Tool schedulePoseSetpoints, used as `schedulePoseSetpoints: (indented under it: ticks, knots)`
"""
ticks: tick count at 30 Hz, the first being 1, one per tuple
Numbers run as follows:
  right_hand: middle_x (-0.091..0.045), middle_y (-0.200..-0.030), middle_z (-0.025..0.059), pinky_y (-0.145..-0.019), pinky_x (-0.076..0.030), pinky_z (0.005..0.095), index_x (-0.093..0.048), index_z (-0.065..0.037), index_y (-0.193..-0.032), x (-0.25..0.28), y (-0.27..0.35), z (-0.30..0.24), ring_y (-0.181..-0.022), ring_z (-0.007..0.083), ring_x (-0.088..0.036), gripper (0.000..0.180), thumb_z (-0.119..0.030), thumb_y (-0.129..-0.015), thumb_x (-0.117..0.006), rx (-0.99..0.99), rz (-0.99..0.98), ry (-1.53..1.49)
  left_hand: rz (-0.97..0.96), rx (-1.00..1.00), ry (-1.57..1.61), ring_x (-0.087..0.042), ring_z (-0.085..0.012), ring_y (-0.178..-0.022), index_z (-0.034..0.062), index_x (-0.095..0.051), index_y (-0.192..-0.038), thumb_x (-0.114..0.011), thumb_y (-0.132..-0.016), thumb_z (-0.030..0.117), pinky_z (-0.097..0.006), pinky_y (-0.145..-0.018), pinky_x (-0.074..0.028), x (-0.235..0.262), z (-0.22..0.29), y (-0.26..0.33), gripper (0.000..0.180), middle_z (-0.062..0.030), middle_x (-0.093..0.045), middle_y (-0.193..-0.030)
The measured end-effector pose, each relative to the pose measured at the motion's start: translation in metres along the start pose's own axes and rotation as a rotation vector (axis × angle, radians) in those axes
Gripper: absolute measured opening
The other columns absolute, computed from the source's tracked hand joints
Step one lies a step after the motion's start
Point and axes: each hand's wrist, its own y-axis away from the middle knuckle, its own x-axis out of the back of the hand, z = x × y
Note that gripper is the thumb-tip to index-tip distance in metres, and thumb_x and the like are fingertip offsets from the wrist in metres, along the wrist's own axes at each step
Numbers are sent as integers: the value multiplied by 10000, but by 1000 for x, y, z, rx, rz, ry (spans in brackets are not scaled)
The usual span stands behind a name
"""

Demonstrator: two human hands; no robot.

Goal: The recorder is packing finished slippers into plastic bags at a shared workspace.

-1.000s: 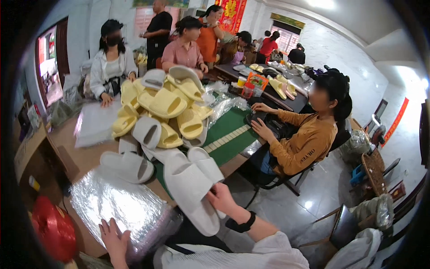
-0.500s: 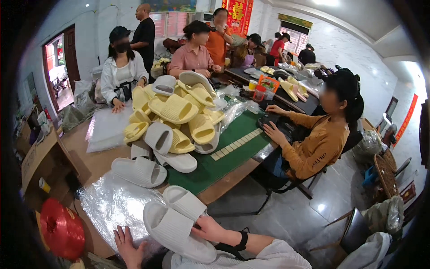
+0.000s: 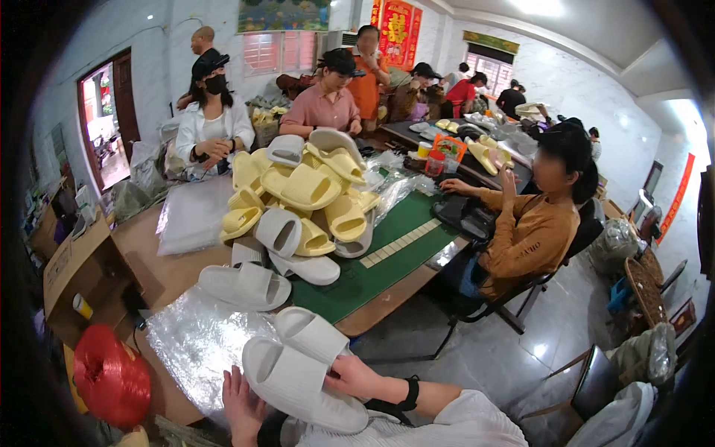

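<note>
And here it is, low in the scene: the pair of grey slippers sits at the near edge, just left of the right hand, and that hand has them — fingers closed in at their right side, where the two lie against each other. Both long axes slant the same way, from far left to near right, with the nearer slipper overlapping the farther slipper. The left hand is wide, fingers spread and pointing away, holding nothing that shows; it's just beside the nearer slipper's left edge — touching or a shade apart, I can't tell. So the right hand is the closer one, and the shiny clear film spreads to the far left of the pair. Now for what's out of sight: the right fingertips are lost between the slippers, so the exact grip can't be read. The farther slipper's near-right end is covered, the left wrist runs down towards the lower rim, and glare washes out the film's folds.
</note>
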Motion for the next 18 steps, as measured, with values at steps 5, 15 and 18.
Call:
schedulePoseSetpoints:
  ticks: [5, 15, 18]
  knots:
    - [-638, -1028, 239, -768, -514, 418, -584, -17, -1194, 4, 0, -4, -888, 370, -645, 325, -193, -923, -618, 20, 33, -42, 34, 150, 140, -402, -402, -1370, -8, -576, -1300, -664, -824, 37, -438, -1121, -357, 15, -11, 10, 486, -247, -477, -1422]
    - [-667, -907, 214, -722, -518, 419, -640, -34, -1114, 27, -3, -24, -819, 377, -656, 272, -190, -892, -631, 5, -276, -64, 121, 352, 499, -666, -276, -963, -17, -653, -1160, -562, -964, 147, -327, -872, -502, 63, 24, -24, 272, -193, -696, -1070]
    - [-661, -883, 225, -715, -515, 437, -656, -22, -1047, 24, -15, -38, -806, 398, -644, 250, -198, -871, -637, -37, -324, -93, 7, 359, 453, -659, -327, -1034, 78, -659, -1209, -551, -966, 232, -365, -896, -507, 70, 25, -43, 307, -182, -683, -1129]
